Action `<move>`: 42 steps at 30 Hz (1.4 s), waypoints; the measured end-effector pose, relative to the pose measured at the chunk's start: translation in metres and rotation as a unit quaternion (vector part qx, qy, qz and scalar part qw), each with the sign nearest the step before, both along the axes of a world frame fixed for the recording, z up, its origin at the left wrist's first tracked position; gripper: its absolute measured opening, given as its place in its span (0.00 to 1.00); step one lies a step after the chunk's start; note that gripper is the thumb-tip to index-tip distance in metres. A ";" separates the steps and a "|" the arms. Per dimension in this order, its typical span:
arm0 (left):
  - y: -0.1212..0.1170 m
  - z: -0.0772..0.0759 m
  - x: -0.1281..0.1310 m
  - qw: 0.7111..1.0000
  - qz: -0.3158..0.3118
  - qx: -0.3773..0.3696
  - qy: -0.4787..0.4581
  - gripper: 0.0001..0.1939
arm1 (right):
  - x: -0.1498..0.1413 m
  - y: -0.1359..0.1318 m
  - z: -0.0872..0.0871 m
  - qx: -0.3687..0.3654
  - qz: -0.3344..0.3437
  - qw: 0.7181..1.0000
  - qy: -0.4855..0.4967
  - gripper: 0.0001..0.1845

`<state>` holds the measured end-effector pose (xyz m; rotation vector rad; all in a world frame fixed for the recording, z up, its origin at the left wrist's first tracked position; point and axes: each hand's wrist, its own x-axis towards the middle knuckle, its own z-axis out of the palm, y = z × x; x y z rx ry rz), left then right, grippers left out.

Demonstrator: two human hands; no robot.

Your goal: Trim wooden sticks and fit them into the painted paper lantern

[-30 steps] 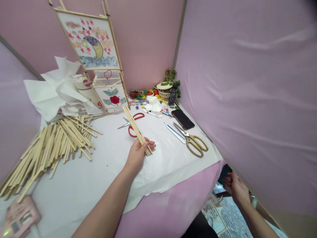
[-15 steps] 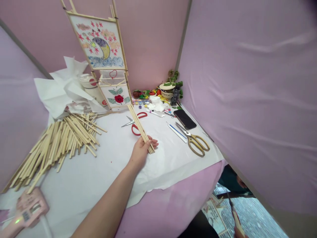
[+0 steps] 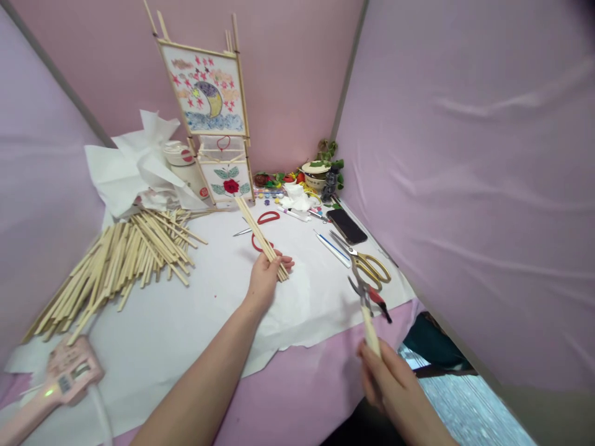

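Note:
My left hand [image 3: 269, 272] is closed around a small bundle of wooden sticks [image 3: 255, 228], which slants up and away over the white sheet. Behind the bundle, partly covered by it, lie red-handled scissors [image 3: 268, 217]. My right hand [image 3: 385, 378], at the lower right, grips a pair of pruning shears [image 3: 367, 310] by the pale handle. Their red and black handle swings out to the side, and the jaws look spread. Just beyond the shears are gold-handled scissors [image 3: 372, 269], partly overlapped by them.
A large pile of wooden sticks [image 3: 125, 254] spreads across the left. Nearest me there is a pink glue gun [image 3: 74, 371]. A stick-framed hanging with a moon picture [image 3: 209, 93] stands at the back. A phone [image 3: 347, 225] and slim pens [image 3: 332, 249] lie on the right.
My right hand has risen from the lower right edge, bringing the pruning shears over the table's front edge. My left hand still holds the sticks. The view has shifted slightly left.

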<state>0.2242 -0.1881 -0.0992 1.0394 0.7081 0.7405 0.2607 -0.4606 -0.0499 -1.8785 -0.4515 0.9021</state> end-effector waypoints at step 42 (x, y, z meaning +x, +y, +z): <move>0.006 -0.005 0.002 0.997 0.059 0.034 0.026 0.13 | 0.038 -0.159 -0.108 -0.194 -0.069 0.940 -0.272 0.18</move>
